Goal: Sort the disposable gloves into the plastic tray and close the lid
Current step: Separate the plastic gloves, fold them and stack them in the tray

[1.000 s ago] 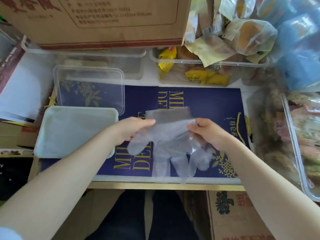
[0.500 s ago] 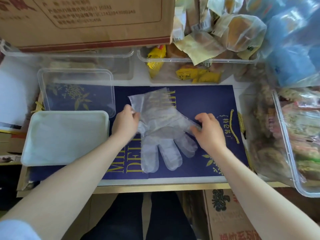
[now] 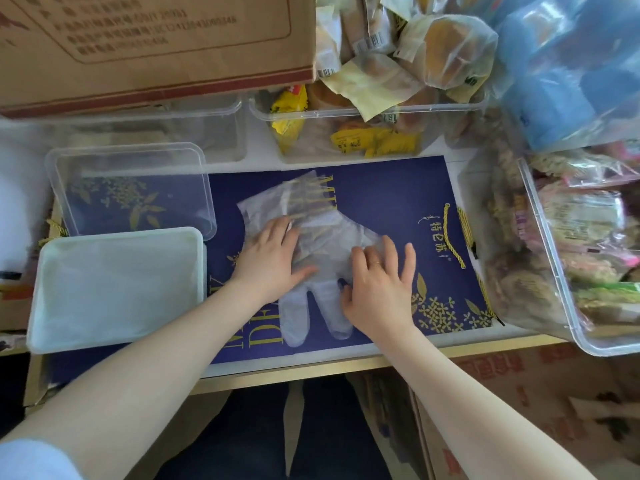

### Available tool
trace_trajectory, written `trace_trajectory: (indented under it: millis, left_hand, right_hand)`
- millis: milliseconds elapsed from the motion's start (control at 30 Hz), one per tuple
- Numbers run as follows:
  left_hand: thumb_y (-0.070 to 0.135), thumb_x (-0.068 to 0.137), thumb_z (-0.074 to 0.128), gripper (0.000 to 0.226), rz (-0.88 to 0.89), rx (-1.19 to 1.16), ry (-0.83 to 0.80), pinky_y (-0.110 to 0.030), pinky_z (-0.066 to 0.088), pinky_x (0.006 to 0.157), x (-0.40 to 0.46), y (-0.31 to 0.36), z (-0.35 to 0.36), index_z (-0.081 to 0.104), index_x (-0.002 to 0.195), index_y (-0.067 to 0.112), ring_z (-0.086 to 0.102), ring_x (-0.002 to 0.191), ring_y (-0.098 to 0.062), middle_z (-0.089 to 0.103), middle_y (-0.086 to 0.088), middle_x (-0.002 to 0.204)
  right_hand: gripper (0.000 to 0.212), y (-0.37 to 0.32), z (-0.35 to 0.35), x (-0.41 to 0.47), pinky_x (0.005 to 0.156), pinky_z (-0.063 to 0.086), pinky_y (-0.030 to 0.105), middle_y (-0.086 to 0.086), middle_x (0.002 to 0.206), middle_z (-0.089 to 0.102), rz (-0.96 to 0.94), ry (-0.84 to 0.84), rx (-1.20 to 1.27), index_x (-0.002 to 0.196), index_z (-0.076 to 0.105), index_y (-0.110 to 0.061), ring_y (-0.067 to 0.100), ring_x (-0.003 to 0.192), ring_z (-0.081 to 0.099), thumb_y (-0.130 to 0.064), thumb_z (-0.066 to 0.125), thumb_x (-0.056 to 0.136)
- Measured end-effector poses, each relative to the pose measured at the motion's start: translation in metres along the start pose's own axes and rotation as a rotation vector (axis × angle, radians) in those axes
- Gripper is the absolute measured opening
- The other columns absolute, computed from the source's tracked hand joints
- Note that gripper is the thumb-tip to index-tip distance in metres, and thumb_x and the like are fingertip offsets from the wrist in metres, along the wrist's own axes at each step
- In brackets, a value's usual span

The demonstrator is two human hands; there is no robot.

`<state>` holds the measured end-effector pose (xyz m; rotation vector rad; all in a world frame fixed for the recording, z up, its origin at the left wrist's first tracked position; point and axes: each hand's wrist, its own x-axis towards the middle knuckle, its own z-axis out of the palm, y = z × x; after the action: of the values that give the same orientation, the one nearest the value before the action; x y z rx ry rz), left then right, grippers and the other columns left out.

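Both hands, left [image 3: 273, 258] and right [image 3: 377, 289], lie spread, palms down, pressing the clear glove [image 3: 322, 237] flat.

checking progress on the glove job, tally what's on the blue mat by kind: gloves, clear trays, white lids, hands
disposable gloves: 1 flat pile, layers too sheer to count
clear plastic tray: 1
white lid: 1
hands: 2, left hand and right hand, both pressing on the gloves
total: 5
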<state>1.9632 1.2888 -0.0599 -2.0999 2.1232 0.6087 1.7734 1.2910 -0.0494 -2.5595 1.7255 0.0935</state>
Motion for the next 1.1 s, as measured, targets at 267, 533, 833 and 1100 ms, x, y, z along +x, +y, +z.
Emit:
trace_trajectory:
  millis: [267,533,833,1100]
  left_hand:
    - [0.069,0.083,0.037,0.092,0.039,0.107,-0.027,-0.041,0.008,0.115,-0.001,-0.006,0.013,0.004,0.150,0.016,-0.002,0.144,-0.027,-0.001,-0.009,0.157]
    - [0.080,0.071,-0.001,0.102,-0.039,0.090,0.007,-0.033,-0.013,0.112,-0.003,-0.003,0.025,-0.017,0.146,0.013,-0.019,0.143,-0.022,-0.027,-0.007,0.152]
    - [0.075,0.072,-0.007,0.096,-0.058,0.085,0.092,-0.035,-0.015,0.113,-0.004,-0.003,0.032,-0.025,0.139,0.008,-0.030,0.135,-0.018,-0.032,-0.009,0.146]
    - [0.075,0.070,-0.006,0.097,-0.051,0.065,0.125,-0.032,-0.022,0.110,-0.004,-0.002,0.032,-0.023,0.139,0.010,-0.029,0.136,-0.020,-0.030,-0.008,0.147]
  right_hand:
    - [0.013,0.024,0.004,0.011,0.086,0.042,0.038,0.009,0.089,0.062,-0.281,0.153,-0.077,0.085,0.061,-0.008,0.028,0.079,0.059,-0.007,0.050,0.079]
    - [0.046,0.024,0.003,0.006,0.107,0.032,0.040,0.012,0.140,0.047,-0.424,-0.020,0.042,0.126,0.053,-0.008,0.030,0.130,0.043,-0.034,0.040,0.090]
    - [0.080,0.047,0.018,0.002,0.110,0.015,0.044,0.016,0.143,0.044,-0.154,-0.274,-0.095,0.138,0.043,-0.004,0.031,0.131,0.044,-0.060,0.008,0.094]
    - [0.052,0.009,-0.013,0.089,0.107,0.027,0.043,0.015,0.144,0.036,-0.074,-0.191,0.319,0.136,0.040,-0.005,0.035,0.130,0.035,-0.034,0.049,0.093]
